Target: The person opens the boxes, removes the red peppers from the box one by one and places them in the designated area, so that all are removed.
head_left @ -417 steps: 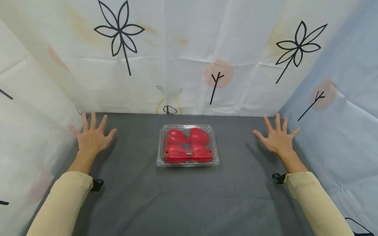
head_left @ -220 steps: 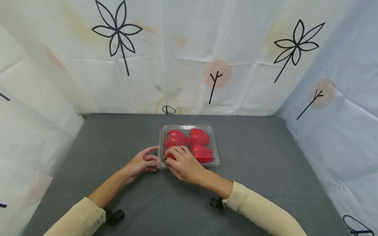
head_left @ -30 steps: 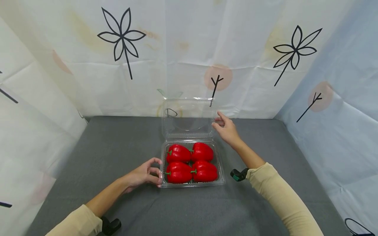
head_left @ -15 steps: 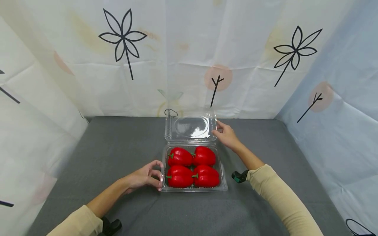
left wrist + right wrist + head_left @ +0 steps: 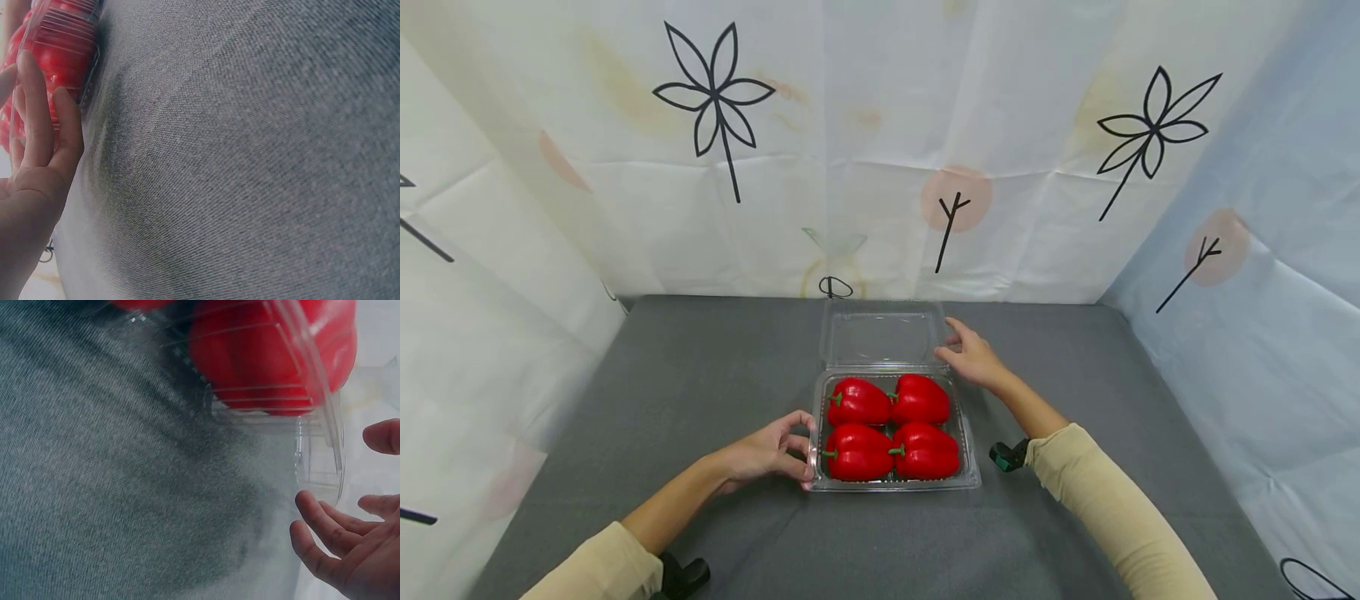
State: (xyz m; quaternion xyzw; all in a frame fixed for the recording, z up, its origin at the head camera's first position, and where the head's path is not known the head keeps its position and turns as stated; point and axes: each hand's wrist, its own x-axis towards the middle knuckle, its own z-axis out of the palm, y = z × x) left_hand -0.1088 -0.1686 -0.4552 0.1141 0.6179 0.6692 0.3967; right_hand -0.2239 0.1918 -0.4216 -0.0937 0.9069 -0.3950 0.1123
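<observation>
A clear plastic clamshell container (image 5: 968,467) lies with its lid (image 5: 883,333) folded back flat behind it. Several red bell peppers (image 5: 859,452) with green stems fill the base in two rows. My left hand (image 5: 772,452) holds the base by its left edge, fingers bent along the rim and thumb at the front corner; the left wrist view shows this hand (image 5: 44,150) against the clear side wall. Beside the lid's right edge is my right hand (image 5: 976,357). The right wrist view shows that hand (image 5: 356,544) with fingers and thumb spread apart, fingertips close to the lid.
Grey cloth (image 5: 715,358) covers the table. A white printed curtain (image 5: 880,125) stands along the back edge, with more curtain on both sides. Each wrist carries a small black camera, such as the right one (image 5: 1009,455).
The lid, upright a second ago, has swung backward and down to lie flat. My right hand followed it down and let go. The container slid slightly toward me, left hand still on it.
</observation>
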